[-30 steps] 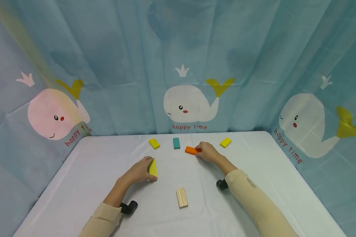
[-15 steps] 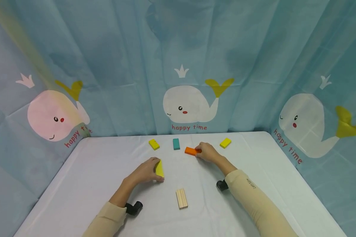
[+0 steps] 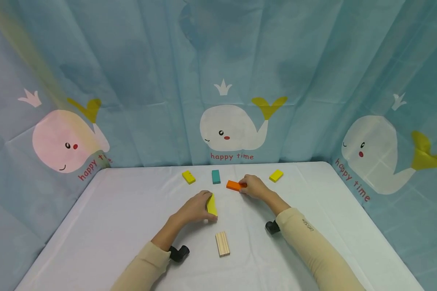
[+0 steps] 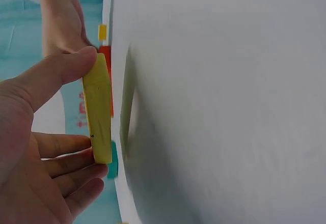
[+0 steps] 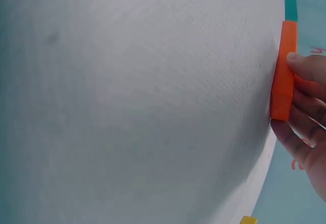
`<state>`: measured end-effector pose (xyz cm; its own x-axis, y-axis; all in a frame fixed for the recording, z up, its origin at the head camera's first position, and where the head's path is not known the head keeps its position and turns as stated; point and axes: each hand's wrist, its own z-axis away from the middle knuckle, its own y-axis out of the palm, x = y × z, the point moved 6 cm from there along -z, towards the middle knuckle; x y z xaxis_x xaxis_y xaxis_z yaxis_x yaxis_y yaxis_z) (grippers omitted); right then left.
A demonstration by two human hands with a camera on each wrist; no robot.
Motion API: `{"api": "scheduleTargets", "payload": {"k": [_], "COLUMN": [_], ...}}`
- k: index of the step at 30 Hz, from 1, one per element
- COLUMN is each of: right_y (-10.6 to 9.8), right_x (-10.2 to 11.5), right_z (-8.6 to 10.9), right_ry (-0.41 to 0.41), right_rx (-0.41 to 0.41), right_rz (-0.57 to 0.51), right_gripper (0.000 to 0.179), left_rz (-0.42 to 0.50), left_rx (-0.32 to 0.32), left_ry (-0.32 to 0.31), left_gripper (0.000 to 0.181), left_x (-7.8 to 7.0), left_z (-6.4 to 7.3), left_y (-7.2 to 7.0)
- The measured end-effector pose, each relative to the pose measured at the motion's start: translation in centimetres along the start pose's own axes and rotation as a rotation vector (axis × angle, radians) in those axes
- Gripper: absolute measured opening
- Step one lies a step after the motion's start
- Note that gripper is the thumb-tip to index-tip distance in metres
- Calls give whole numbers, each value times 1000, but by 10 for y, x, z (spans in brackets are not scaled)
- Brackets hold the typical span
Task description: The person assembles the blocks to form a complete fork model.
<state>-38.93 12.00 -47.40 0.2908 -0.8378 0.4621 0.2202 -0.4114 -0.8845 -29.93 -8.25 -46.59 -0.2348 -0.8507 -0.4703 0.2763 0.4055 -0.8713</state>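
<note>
My left hand (image 3: 196,208) grips a yellow triangular block (image 3: 212,205) by its two ends, near the middle of the table. In the left wrist view, the thumb presses one end of that block and the fingers support the other, with its shadow falling apart from it on the cloth. Farther back and to the right, my right hand (image 3: 254,186) pinches the right end of an orange rectangular block (image 3: 234,185). The right wrist view shows the thumb on top of the orange block (image 5: 283,71) and fingers along its side, low at the cloth.
Along the back lie a yellow block (image 3: 188,177), a teal block (image 3: 216,177) and another yellow block (image 3: 276,175). A striped plain-wood block (image 3: 222,244) lies in front, between the forearms. A blue whale-print curtain (image 3: 160,133) hangs behind the white-covered table (image 3: 105,226).
My left hand has carried the yellow triangular block to the right, closer to the orange block. The right hand has stayed in place on the orange block.
</note>
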Motion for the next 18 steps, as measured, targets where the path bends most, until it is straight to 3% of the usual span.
{"api": "scheduleTargets", "payload": {"k": [18], "right_y": [-1], "right_x": [1], "right_z": [2], "right_ry": [-22], "right_rx": [-19], "right_rz": [15], "right_gripper": [33], "left_rz": [-57], "left_rx": [53], "left_ry": [74], "left_gripper": [89], "left_x": [-41], "left_z": [-17], "left_y": [29]}}
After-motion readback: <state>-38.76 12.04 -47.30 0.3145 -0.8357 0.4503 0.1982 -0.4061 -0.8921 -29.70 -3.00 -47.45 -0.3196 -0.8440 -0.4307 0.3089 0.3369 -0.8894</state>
